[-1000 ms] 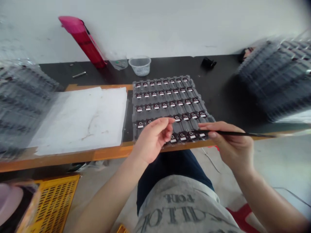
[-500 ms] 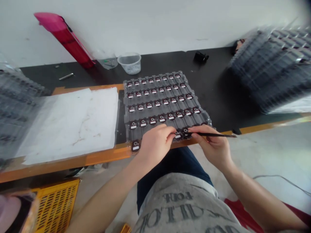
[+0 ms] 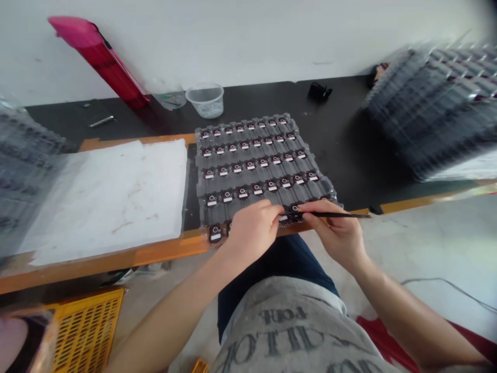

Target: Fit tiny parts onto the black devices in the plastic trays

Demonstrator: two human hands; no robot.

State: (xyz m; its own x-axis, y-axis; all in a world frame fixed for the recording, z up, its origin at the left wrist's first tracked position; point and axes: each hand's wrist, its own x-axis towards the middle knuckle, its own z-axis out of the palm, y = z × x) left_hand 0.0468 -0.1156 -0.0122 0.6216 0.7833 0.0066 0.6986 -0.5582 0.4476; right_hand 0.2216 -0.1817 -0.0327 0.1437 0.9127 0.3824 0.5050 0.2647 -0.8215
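A grey plastic tray (image 3: 267, 194) with rows of several small dark modules lies at the bench's near edge. My left hand (image 3: 251, 231) rests on the tray's front row, fingers curled in a pinch over a module I cannot see clearly. My right hand (image 3: 338, 233) grips a thin black stick-like tool (image 3: 337, 215), its tip pointing left onto the front-row module between both hands. One module (image 3: 215, 233) sits at the tray's front left corner, just left of my left hand.
White paper sheet (image 3: 112, 194) lies left of the tray. Stacks of trays stand at far right (image 3: 435, 109) and far left (image 3: 23, 171). A clear plastic cup (image 3: 205, 100) and a pink object (image 3: 99, 57) are at the back. A yellow crate (image 3: 87, 326) sits below the bench.
Both hands came down and together onto the tray's front row. The tool tip now touches a module there. The view shifted slightly.
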